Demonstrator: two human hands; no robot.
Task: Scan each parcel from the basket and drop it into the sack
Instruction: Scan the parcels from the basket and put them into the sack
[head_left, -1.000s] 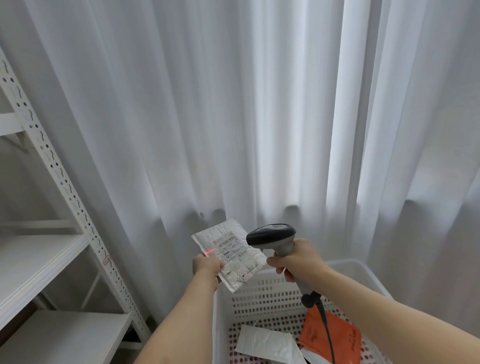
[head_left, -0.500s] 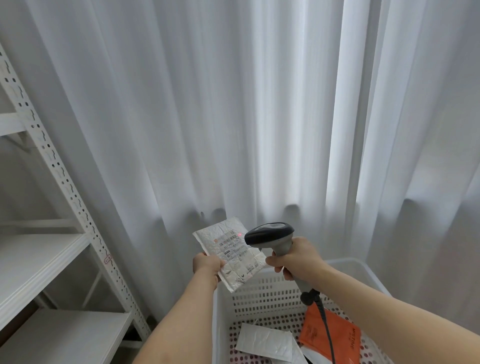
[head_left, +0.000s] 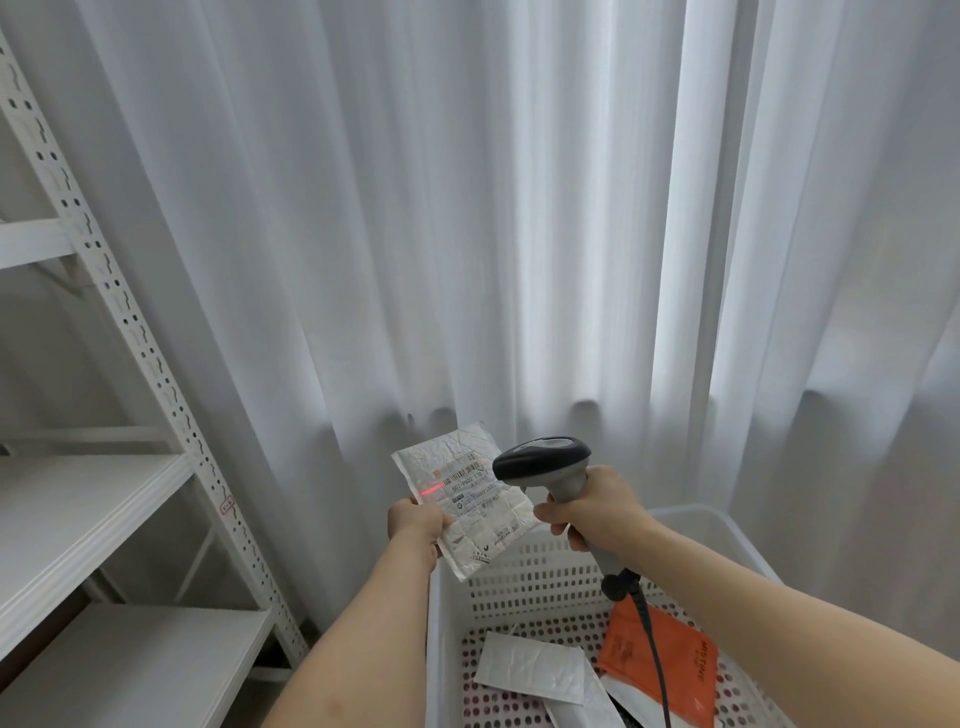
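At lower centre, the left hand (head_left: 415, 522) pinches a white parcel (head_left: 465, 499) above the basket (head_left: 524, 577); the right hand (head_left: 589, 512) grips the scanner (head_left: 545, 460), whose red line falls beside the barcode. Scanning appears under way. Several parcels remain in the basket at lower right; no sack is visible.

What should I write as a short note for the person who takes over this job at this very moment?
Left hand: holds a white parcel by its lower left edge, label toward the scanner.
Right hand: grip round the scanner handle, aimed at the parcel; a red line falls on the left edge of the label.
Basket: holds a white envelope, an orange parcel and more, partly hidden.
Sack: not in view.
Done: parcel lifted and presented.
Left: confirm the scan, drop this parcel into the sack, then do the rest.
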